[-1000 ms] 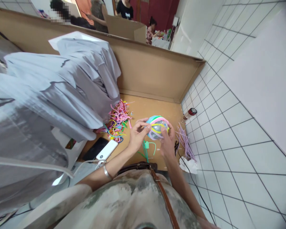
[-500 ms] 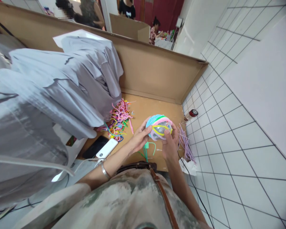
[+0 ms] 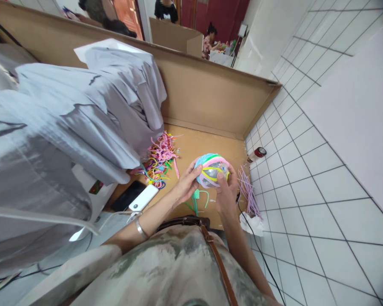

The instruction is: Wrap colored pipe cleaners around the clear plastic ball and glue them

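Observation:
Between my two hands is a round ball, clear in part and wrapped with light blue, green, pink, yellow and lilac strips. My left hand holds its left side, the thumb on the strips' meeting point. My right hand grips the right side, its thumb pressing near a yellow strip on the clear part. Just below the ball, green strips lie on the brown tabletop. To the right is a bundle of lilac strips, and to the left a tangled pile of coloured strips.
A black phone and a white power bank lie at the left. Grey cloth hangs beside them. Cardboard stands behind, a red-capped can and tiled wall at right. People are beyond the cardboard.
My right thumb has shifted slightly left and down on the ball. Both hands still hold it in nearly the same place. People in the background at upper left have moved.

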Demonstrator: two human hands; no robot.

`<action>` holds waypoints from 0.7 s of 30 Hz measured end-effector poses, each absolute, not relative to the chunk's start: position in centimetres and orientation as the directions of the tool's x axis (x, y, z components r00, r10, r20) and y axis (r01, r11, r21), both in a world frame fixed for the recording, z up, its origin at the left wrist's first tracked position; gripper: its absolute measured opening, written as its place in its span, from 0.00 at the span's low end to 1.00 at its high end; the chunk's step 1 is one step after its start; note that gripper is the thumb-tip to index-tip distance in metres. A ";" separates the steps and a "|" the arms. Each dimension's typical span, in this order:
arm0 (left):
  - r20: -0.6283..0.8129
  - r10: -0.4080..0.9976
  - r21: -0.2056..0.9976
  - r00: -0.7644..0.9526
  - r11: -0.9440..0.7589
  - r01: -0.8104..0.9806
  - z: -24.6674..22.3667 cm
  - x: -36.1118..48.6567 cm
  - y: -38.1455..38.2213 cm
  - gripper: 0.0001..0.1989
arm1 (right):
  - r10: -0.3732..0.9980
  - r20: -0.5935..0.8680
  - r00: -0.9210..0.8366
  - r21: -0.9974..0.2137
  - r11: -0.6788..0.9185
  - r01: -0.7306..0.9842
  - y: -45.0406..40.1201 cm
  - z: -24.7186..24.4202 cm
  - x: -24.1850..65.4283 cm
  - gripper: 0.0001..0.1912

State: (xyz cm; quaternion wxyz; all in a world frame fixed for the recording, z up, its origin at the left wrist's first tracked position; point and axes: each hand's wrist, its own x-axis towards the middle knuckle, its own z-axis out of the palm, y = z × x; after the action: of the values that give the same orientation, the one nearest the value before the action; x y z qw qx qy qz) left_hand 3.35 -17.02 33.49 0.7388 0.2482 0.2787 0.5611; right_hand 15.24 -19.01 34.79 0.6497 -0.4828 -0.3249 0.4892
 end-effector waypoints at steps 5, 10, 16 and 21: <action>-0.120 0.961 0.670 0.249 0.263 -0.694 32.6 2.9 -16.9 0.36 | 0.957 -0.037 0.287 -0.963 0.043 -0.268 -18.9 34.8 15.2 0.31; -0.105 0.942 0.639 0.318 0.309 -0.705 31.2 2.5 -16.6 0.34 | 0.957 0.019 0.290 -0.996 0.042 -0.074 -18.9 35.3 15.3 0.32; -0.138 0.923 0.538 0.360 0.375 -0.755 30.0 3.0 -15.8 0.30 | 0.978 0.074 0.197 -0.997 0.070 0.029 -19.0 35.8 16.0 0.39; -0.197 0.917 0.507 0.347 0.398 -0.765 30.1 3.0 -15.4 0.31 | 0.976 0.117 0.181 -0.993 0.111 0.042 -19.2 35.7 16.5 0.41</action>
State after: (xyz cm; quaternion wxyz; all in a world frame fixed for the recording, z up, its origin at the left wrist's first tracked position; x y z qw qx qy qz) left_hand 3.04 -15.42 30.09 0.8037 0.1653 0.2302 0.5231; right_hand 16.47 -19.25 35.71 0.5640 -0.5221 -0.4875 0.4144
